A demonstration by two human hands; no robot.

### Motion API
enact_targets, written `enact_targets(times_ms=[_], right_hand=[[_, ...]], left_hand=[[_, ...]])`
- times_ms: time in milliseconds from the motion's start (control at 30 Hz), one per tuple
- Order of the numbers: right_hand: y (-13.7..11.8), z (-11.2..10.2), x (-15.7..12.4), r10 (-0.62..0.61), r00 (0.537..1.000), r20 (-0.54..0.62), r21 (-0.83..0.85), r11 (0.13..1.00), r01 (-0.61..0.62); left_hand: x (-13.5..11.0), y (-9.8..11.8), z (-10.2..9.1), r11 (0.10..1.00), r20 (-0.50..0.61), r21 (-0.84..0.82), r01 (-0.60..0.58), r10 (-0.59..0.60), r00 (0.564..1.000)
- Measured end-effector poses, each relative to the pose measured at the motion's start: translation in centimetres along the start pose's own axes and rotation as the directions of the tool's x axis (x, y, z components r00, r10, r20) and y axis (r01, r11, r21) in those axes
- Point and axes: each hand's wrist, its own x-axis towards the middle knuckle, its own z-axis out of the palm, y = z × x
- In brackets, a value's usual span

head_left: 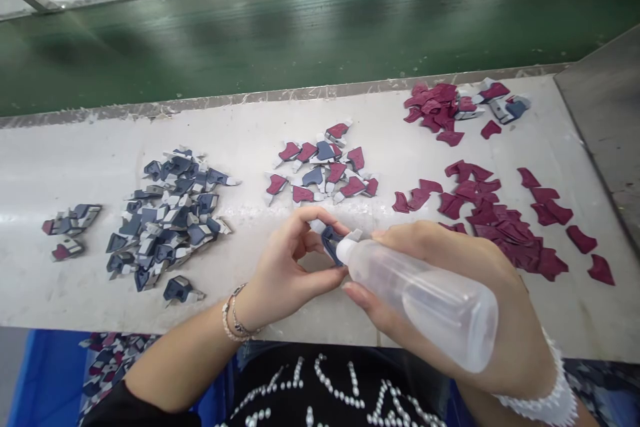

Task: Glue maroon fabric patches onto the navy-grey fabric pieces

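My left hand (290, 265) pinches a small navy and grey cut piece (331, 240) between thumb and fingers, just above the near edge of the white worktable (240, 127). My right hand (450, 293) is wrapped round a clear plastic squeeze bottle (430, 303). The bottle's white nozzle tip touches the held piece. Both hands hover close together at the table's front middle.
A big heap of navy and grey pieces (170, 213) lies left, a small cluster (70, 227) farther left. Mixed maroon and navy pieces (325, 170) sit in the centre. Maroon pieces (505, 220) spread right, another pile (450, 107) behind. A green conveyor belt (320, 27) runs beyond.
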Motion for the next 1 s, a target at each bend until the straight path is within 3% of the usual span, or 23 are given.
enact_targets(times_ms=[200, 533, 1000], right_hand=[[0.0, -0.3, -0.3, -0.012, 1.000, 0.026, -0.058, 0.998, 0.013], [-0.1, -0.6, 0.3, 0.057, 0.997, 0.051, 0.065, 0.996, -0.060], [-0.1, -1.3, 0.0, 0.046, 0.993, 0.105, 0.014, 0.999, -0.047]], left_hand=[[0.1, 0.0, -0.4, 0.999, -0.045, 0.023, 0.022, -0.021, 0.999], [0.1, 0.2, -0.2, 0.977, 0.032, 0.189, -0.096, 0.092, 0.995], [0.2, 0.3, -0.6, 0.985, -0.023, 0.160, -0.059, 0.063, 0.998]])
